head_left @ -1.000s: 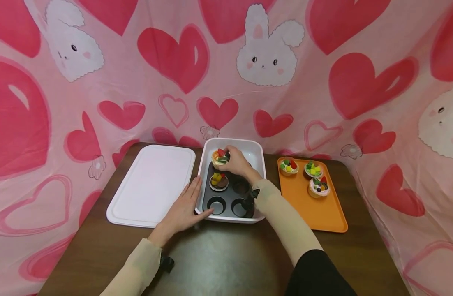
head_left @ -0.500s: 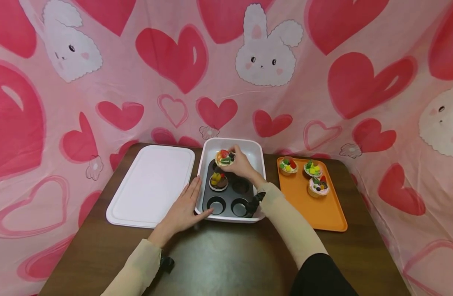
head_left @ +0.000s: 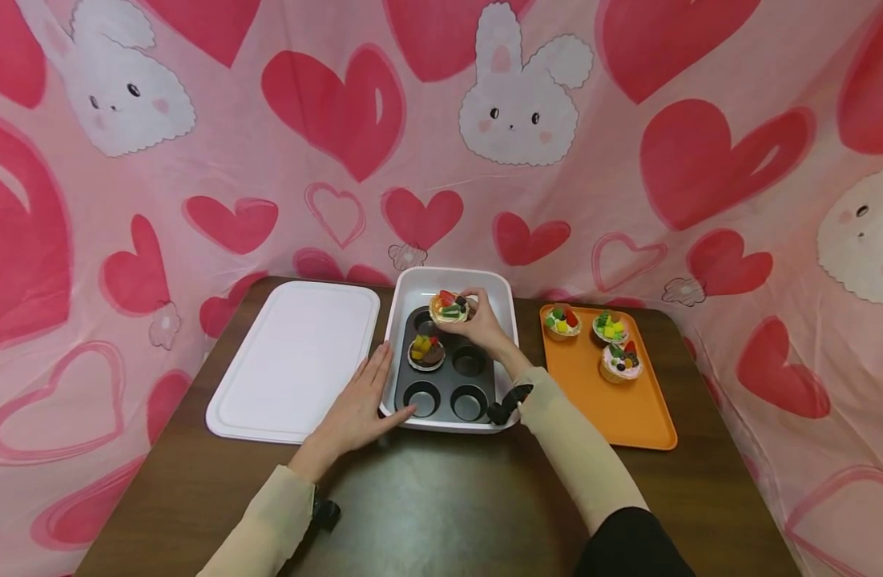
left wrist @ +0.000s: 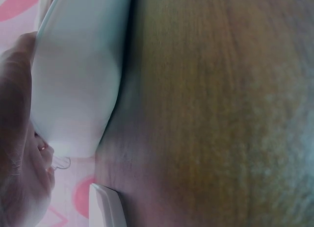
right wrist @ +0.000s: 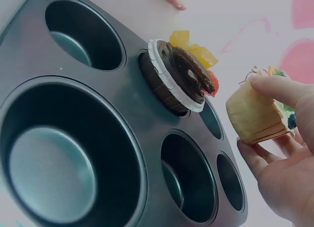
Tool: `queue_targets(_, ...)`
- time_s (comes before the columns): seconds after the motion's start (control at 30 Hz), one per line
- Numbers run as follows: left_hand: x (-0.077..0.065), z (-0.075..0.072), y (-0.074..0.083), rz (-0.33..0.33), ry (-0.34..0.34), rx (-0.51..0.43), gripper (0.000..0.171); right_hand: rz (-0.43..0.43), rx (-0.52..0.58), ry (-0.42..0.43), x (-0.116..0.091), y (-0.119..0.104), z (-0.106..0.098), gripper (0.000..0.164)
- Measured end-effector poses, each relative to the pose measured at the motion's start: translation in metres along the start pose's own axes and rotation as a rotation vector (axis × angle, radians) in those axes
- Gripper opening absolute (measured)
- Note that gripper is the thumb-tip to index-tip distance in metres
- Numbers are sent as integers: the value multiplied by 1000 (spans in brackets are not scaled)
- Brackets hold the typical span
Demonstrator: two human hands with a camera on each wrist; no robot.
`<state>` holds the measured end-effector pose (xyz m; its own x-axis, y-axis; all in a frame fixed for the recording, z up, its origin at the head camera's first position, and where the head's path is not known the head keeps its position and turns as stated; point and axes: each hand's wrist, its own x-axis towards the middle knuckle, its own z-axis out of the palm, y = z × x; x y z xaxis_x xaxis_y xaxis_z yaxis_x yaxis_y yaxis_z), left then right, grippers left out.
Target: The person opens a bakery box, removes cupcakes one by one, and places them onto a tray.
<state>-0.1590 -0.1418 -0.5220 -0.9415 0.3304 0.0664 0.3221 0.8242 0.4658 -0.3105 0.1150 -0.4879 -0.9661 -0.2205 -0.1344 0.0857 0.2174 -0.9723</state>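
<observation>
My right hand (head_left: 477, 324) pinches a fruit tart (head_left: 449, 308) topped with red, orange and green fruit, above the back of the dark muffin tin (head_left: 447, 377). In the right wrist view, thumb and fingers grip the pale case of this tart (right wrist: 252, 114), clear of the tin's cups. A chocolate tart (head_left: 426, 354) with yellow and red fruit sits in the middle left cup, tilted in the right wrist view. The tin lies inside a white basin (head_left: 505, 296). My left hand (head_left: 358, 409) rests on the basin's left rim, fingers straight, thumb over the near corner.
Left of the basin lies a white board (head_left: 297, 361) with a raised rim. On the right, an orange tray (head_left: 614, 413) bears several fruit tarts (head_left: 621, 365) near its back. Everything stands on a brown wooden table (head_left: 427, 505) before a pink heart-patterned cloth (head_left: 427, 120).
My right hand has raised the fruit tart from around the back left cup and carried it to the right, uncovering that cup. My left hand has stayed on the basin's rim.
</observation>
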Motion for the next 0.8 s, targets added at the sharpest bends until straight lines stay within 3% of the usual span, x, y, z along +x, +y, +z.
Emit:
queue_targets(0.4, -2, 0, 2, -3, 13, 3, 116, -10, 13, 47, -7, 6, -6, 71)
queue_targets(0.8, -3, 2, 2, -6, 16, -9, 116, -38, -1, 36, -27, 4, -19, 66)
